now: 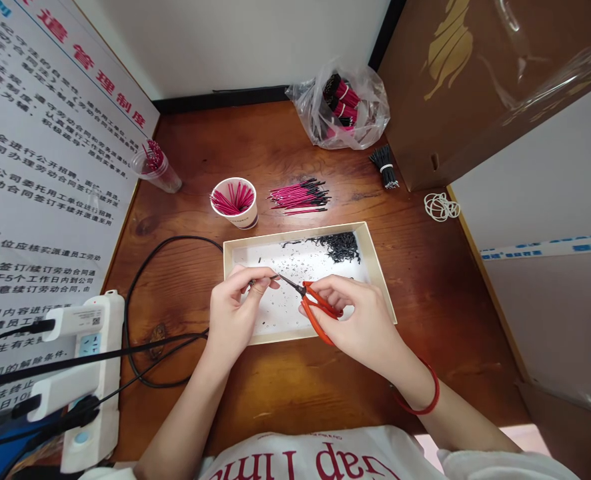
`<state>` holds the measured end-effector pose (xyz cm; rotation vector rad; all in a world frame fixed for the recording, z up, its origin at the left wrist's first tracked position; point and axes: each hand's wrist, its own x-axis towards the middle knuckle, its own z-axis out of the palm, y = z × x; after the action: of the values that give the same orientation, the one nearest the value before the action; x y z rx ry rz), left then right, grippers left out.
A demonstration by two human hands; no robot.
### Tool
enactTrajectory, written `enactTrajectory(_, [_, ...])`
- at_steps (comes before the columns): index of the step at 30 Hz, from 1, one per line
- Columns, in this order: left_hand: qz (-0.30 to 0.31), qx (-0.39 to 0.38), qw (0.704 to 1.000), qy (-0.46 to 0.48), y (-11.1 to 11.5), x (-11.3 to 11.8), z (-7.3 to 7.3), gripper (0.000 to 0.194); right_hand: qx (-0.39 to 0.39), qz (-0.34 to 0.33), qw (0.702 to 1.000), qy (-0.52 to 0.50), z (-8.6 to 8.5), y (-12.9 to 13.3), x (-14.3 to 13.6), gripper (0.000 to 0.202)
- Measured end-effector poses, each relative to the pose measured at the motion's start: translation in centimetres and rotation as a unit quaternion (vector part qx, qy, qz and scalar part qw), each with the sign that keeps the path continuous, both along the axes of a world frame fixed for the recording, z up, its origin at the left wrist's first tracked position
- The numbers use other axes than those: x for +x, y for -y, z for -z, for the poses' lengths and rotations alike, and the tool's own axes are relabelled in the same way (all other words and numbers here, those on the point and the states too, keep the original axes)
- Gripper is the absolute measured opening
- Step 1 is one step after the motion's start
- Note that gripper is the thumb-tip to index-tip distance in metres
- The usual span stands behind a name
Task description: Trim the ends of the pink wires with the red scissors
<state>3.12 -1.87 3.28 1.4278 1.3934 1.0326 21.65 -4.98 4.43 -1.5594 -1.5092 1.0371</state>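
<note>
My right hand (358, 317) holds scissors with orange handles (318, 320), their thin dark blades pointing left toward my left fingertips. My left hand (238, 310) pinches something small and dark, mostly hidden by the fingers, at the blade tips. Both hands are over a shallow cream box (380, 273) with a white bottom. Small black pieces (343, 247) are heaped in its far right corner, and tiny bits are scattered across the bottom. Beyond the box lies a pile of pink and black wires (300, 197), beside a paper cup (243, 217) of pink wires.
A clear cup (168, 179) leans at the left. Farther back are a plastic bag (315, 120) of bundles, a black wire bundle (386, 170) and white bands (441, 207). A power strip (110, 373) with black cables stands left. Boards and cardboard flank the wooden table (440, 300).
</note>
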Motion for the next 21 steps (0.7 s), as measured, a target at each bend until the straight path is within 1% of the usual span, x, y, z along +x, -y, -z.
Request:
enactTrajectory(5, [0.005,0.001,1.000,0.002,-0.05,-0.04,0.01,0.015,0.015,0.000,1.000,0.003,-0.12,-0.06,-0.09,0.003])
enactTrajectory(16, [0.004,0.007,1.000,0.003,-0.07,-0.04,0.08,0.014,-0.012,-0.003,1.000,-0.018,0.36,0.07,0.15,0.006])
enactTrajectory(21, [-0.002,0.003,1.000,-0.001,-0.06,0.08,-0.05,0.014,0.003,0.006,1.000,-0.006,0.45,0.16,0.12,0.006])
